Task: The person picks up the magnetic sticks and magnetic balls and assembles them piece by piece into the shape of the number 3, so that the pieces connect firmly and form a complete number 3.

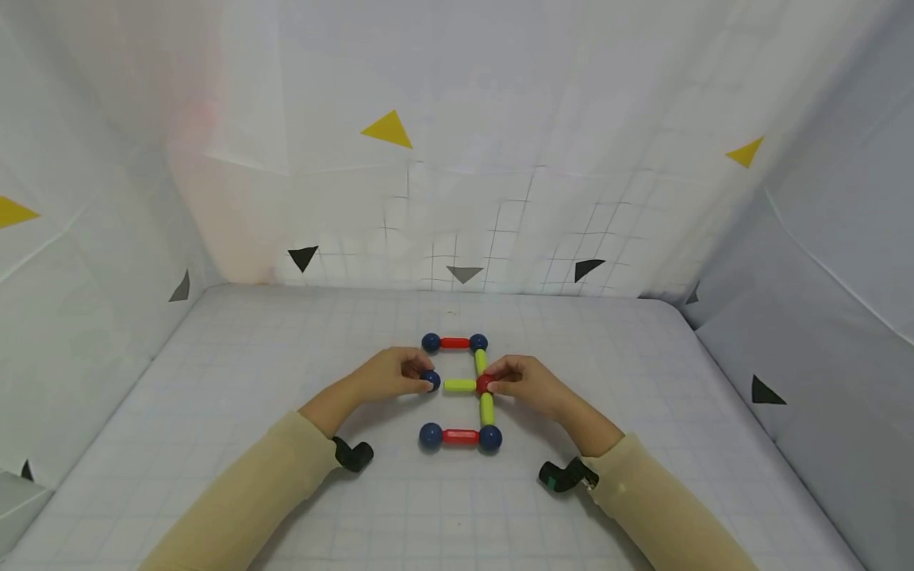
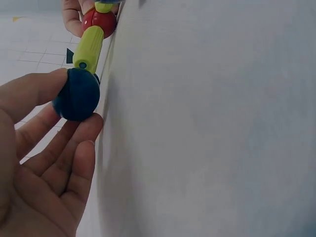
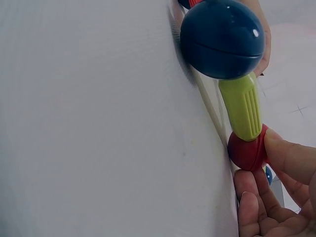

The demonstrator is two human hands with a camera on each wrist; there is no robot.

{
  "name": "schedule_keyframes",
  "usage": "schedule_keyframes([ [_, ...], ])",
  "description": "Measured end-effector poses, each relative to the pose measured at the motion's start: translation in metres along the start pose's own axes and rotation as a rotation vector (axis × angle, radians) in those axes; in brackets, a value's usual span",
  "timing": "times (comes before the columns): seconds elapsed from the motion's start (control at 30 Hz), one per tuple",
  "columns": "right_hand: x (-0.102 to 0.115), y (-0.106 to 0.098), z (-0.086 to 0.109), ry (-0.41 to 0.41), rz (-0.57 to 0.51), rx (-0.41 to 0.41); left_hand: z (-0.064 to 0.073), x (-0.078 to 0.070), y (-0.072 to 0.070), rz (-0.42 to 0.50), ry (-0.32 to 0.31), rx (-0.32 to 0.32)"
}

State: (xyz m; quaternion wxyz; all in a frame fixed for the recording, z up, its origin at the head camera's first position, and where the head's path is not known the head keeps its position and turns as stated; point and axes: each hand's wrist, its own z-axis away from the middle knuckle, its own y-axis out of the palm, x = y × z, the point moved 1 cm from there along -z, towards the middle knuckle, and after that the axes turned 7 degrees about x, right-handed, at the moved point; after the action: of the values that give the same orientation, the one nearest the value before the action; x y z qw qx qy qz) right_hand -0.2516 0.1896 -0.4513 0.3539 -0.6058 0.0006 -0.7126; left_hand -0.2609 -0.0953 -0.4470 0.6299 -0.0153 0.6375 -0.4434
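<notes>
My left hand (image 1: 388,375) pinches a dark blue ball (image 2: 78,96) between thumb and fingers. A small gap in the head view parts this ball from the free end of a yellow-green rod (image 1: 460,385). That rod runs from a red ball (image 1: 482,384), which my right hand (image 1: 530,384) grips with thumb and fingertips. Two more yellow-green rods, the far one (image 1: 481,362) and the near one (image 1: 487,410), join the red ball to blue balls. From these, a far red rod (image 1: 455,343) and a near red rod (image 1: 460,437) lead left to end balls.
The pieces lie on a white grid-lined tabletop (image 1: 628,507). White curtains with yellow and dark triangle markers stand behind and at both sides. A black wrist device (image 1: 353,455) sits at the left cuff, another black device (image 1: 564,476) at the right.
</notes>
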Motion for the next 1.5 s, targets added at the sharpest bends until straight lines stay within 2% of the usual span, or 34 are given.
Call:
schedule_keyframes([
  [0.27, 0.0010, -0.0007, 0.0004, -0.004, -0.001, 0.005, 0.0016, -0.0023, 0.0013, -0.013, -0.014, 0.004],
  [0.5, 0.0026, -0.0019, 0.0013, -0.014, 0.004, 0.008, 0.0035, -0.0051, 0.0022, -0.023, -0.002, 0.013],
  [1.5, 0.0022, -0.0009, -0.0003, -0.010, 0.019, 0.009, 0.0013, 0.0007, 0.0055, 0.008, 0.027, 0.028],
])
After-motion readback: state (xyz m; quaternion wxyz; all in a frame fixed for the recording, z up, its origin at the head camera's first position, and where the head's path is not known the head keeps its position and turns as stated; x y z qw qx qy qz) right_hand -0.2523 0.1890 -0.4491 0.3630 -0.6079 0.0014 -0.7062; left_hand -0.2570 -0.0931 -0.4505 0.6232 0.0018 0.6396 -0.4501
